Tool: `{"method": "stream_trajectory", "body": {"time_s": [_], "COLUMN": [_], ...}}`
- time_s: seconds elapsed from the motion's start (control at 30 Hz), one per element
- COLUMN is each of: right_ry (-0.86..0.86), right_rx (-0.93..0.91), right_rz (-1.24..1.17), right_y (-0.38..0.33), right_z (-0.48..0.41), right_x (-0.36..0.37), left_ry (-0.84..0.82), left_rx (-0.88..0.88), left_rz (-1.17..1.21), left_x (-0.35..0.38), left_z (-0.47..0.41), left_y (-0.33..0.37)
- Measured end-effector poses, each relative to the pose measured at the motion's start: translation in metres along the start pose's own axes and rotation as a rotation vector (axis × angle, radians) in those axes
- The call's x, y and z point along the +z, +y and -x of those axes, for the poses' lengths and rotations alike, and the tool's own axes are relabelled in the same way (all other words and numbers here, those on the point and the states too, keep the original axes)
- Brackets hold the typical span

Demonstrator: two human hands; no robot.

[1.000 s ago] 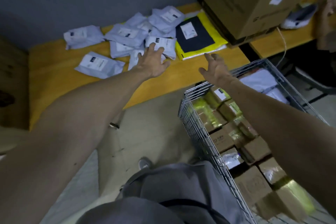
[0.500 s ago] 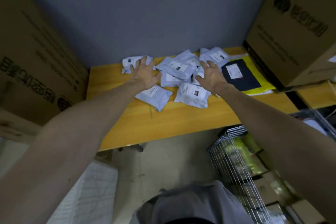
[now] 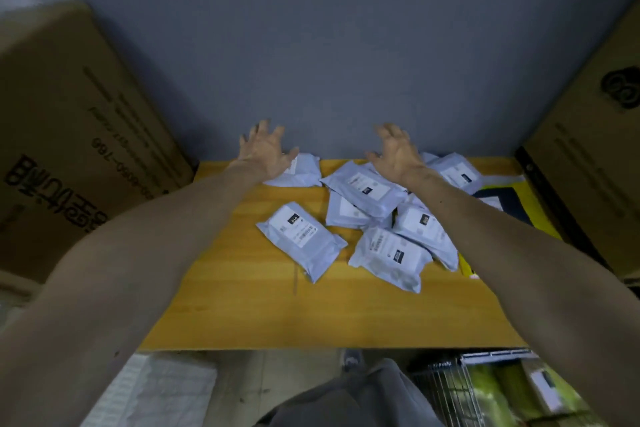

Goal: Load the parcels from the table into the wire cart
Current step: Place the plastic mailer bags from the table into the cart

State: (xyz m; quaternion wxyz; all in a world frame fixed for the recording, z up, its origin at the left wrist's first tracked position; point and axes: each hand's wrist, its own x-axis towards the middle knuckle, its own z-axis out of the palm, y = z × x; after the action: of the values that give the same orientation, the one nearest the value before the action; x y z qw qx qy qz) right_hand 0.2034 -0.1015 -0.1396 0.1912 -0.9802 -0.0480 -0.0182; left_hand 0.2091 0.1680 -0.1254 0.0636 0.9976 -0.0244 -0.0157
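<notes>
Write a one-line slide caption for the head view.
Left hand and right hand, fingers spread, reach over grey parcels on the table, wire cart at lower right.

The parcels are smooth, slightly glossy grey plastic with white paper labels. The table is smooth yellow wood; the cart is wire metal.

large cardboard boxes, grey wall
</notes>
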Motion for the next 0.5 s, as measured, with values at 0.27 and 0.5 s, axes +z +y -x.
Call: {"method": "stream_trajectory", "body": {"time_s": [0.27, 0.5], "right_ry": [-0.010, -0.068], "right_rx": [-0.061, -0.069], "right_rz": [-0.024, -0.001], "right_y": [0.016, 0.034], "right_z": [-0.090, -0.121], "right_x": [-0.006, 0.023], "left_ry": [-0.012, -0.071], "left_rx": [-0.070, -0.036], "left_rz": [-0.018, -0.050], "left_x": [0.002, 0.026], "left_z": [-0.062, -0.103], "left_y": [0.009, 0.004]}}
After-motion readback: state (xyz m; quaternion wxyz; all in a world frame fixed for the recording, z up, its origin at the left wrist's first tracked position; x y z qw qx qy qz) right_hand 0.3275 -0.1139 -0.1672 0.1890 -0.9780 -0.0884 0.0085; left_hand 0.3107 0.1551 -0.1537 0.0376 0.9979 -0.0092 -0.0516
